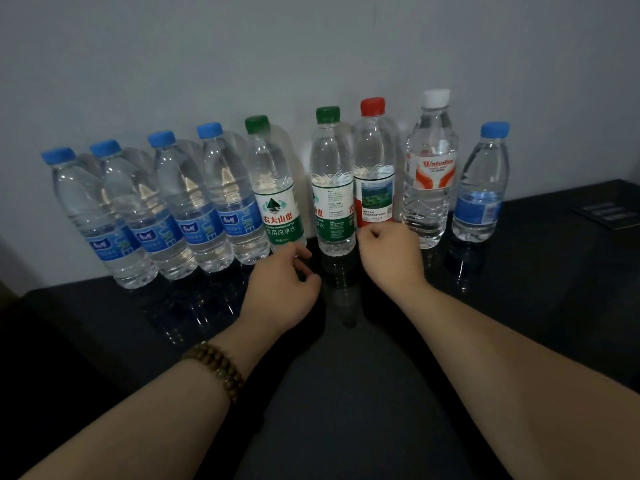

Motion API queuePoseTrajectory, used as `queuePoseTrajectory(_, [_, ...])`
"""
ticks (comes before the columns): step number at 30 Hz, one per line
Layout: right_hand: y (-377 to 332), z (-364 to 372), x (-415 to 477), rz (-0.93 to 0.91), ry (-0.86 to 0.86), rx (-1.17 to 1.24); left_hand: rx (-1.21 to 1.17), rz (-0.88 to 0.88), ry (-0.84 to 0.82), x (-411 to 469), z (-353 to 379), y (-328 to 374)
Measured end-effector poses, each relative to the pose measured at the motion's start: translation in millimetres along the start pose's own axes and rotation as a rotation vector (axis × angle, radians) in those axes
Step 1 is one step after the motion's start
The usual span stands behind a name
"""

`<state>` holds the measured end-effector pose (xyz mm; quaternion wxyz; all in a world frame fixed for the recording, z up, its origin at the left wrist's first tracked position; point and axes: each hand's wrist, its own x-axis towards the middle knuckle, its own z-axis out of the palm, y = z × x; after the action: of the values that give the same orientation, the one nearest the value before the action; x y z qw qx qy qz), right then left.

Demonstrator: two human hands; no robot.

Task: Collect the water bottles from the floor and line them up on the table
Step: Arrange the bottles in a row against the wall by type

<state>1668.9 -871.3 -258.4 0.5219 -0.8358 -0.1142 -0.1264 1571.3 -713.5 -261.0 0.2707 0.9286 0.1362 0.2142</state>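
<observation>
Several water bottles stand in a row along the wall on the black table [346,393]. Blue-capped bottles [145,209] fill the left part. In the middle stand a green-capped bottle [277,199] and, past a small gap, a second green-capped bottle [332,188]. A red-capped bottle [374,181], a white-capped bottle [429,174] and a small blue-capped bottle [479,188] follow to the right. My left hand [282,285] hovers curled at the first green bottle's base, holding nothing. My right hand [391,252] is a loose fist in front of the red-capped bottle's base, covering it.
A grey wall rises directly behind the row. A dark flat card or pad [609,213] lies on the table at the far right. The table's left edge drops off near the lower left. A bead bracelet [218,368] circles my left wrist.
</observation>
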Motion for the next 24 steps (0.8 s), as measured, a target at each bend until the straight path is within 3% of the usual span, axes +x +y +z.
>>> queuePoseTrajectory(3, [-1, -1, 0, 0.034, -0.043, 0.022, 0.149, -0.113, -0.057, 7, 5, 13])
queuePoseTrajectory(7, [-2, -1, -2, 0.041, -0.136, 0.034, 0.091, -0.248, 0.024, 6, 16, 29])
queuePoseTrajectory(11, [3, 1, 0, 0.043, -0.146, 0.052, -0.139, -0.108, 0.152, 4, 20, 30])
queuePoseTrajectory(15, [5, 3, 2, 0.034, -0.196, 0.009, -0.17, 0.035, 0.184, 8, 23, 32])
queuePoseTrajectory(24, [3, 4, 1, 0.069, -0.181, 0.004, -0.205, -0.032, 0.118, 13, 27, 29])
